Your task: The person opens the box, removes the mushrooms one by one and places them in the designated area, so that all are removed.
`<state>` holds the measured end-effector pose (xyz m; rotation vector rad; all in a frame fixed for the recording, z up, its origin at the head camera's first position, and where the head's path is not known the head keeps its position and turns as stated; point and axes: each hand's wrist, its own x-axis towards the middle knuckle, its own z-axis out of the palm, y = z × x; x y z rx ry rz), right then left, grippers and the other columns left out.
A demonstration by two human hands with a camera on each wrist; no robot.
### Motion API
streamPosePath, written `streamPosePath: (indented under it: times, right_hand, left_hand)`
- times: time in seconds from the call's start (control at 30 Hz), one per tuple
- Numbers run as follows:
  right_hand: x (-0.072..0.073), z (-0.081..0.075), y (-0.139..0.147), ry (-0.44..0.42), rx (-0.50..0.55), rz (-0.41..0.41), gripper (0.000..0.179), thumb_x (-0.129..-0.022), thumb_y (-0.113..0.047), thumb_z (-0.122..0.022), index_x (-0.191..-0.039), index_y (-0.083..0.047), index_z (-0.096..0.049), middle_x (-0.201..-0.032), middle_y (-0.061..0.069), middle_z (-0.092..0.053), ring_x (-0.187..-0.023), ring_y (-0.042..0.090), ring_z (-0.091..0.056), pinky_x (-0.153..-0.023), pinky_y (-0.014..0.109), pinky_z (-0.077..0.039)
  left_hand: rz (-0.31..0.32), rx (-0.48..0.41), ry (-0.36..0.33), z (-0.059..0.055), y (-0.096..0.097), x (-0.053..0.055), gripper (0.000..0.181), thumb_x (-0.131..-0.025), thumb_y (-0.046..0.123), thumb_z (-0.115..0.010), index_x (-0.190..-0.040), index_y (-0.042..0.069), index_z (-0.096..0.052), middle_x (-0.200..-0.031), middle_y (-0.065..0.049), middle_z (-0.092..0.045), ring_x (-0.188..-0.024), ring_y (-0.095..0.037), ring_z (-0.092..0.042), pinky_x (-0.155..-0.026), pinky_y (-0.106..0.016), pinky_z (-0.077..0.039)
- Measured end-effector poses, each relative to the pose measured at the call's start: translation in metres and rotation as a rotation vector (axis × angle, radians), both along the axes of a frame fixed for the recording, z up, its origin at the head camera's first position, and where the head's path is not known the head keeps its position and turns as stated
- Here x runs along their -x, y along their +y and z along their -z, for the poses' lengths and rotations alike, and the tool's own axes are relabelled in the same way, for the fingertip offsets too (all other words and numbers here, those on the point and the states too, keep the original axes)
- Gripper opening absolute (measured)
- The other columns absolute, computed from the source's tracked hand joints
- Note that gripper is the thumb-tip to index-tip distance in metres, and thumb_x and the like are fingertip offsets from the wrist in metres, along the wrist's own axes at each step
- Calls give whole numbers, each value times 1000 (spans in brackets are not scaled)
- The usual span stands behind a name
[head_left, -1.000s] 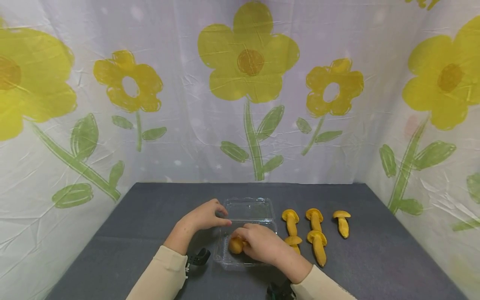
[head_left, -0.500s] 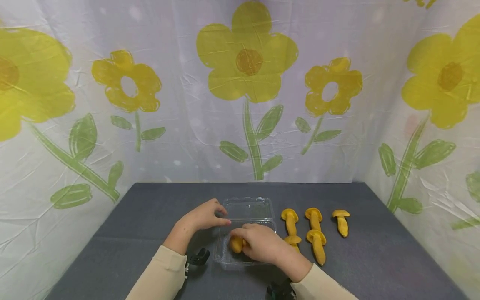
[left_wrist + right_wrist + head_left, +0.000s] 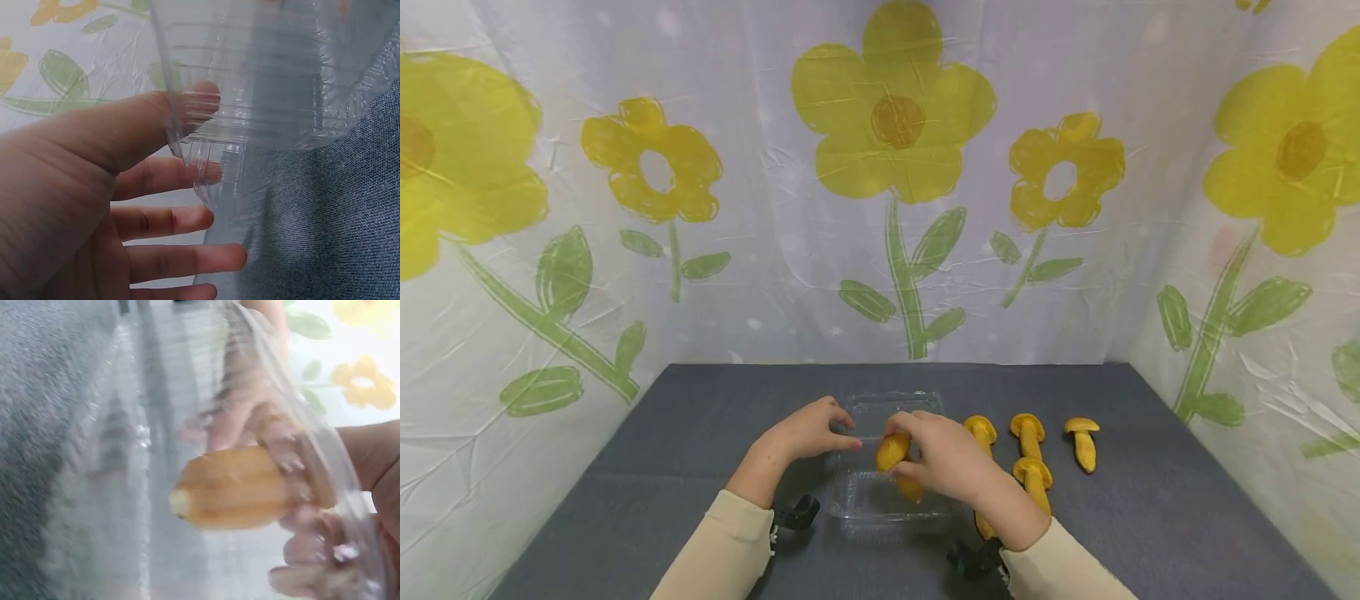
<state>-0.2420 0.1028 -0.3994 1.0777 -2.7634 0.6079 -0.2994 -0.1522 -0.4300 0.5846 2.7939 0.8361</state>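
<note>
A clear plastic clamshell box lies on the table with its lid laid back behind it. My right hand grips a yellow mushroom above the box, with its cap toward the left and its stem pointing down. Through the box's clear wall, the right wrist view shows the stem, blurred. My left hand stays at the box's left side near the hinge. In the left wrist view, its thumb is at the box's wall and its other fingers are extended.
Several more yellow mushrooms lie in rows to the right of the box, some partly behind my right forearm. A single mushroom lies farther right. The dark table meets a flowered curtain at the back.
My right hand has lifted the mushroom up from the box's floor and moved slightly right and away, turning it stem down. My left hand has hardly moved.
</note>
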Motion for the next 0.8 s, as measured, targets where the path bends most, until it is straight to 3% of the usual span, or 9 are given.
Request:
streamPosePath:
  times: [0.23,0.4,0.6,0.8]
  right_hand:
    - [2,-12,11,-75,63,66,40,-84,-24,-89,-116,-16,-67,-105,-8,-65,-91,17,-65,-76,33,-54]
    - [2,-20,19,-82,55,112,41,-84,-33,-87,-119,-20,-69,-103,-12,-66,-83,13,-63,-70,31,-52]
    - [2,-28,33,-89,23,96,42,-95,-34,-77,-134,-23,-68,-113,-7,-65,-82,9,-61,-69,30,-51]
    - [5,-38,51,-203,17,95,31,-97,-24,-74,-126,-16,-71,-109,-5,-65,-81,10,-58,-69,33,-50]
  left_hand:
    - [-14,1,-10,-1,0,-1,36,-90,36,-82,-115,10,-77,-121,-5,-56,-104,-25,-61,-88,-48,-53]
    - [-13,6,3,-2,1,-1,35,-89,35,-83,-114,10,-77,-119,-5,-56,-103,-25,-61,-88,-48,-53]
    - [-5,4,1,-1,0,0,35,-90,36,-82,-114,11,-77,-120,-5,-56,-104,-25,-61,-88,-48,-53]
    - [0,-1,2,1,0,1,35,-90,35,-82,-115,11,-77,-124,-7,-56,-109,-28,-61,-90,-50,-52]
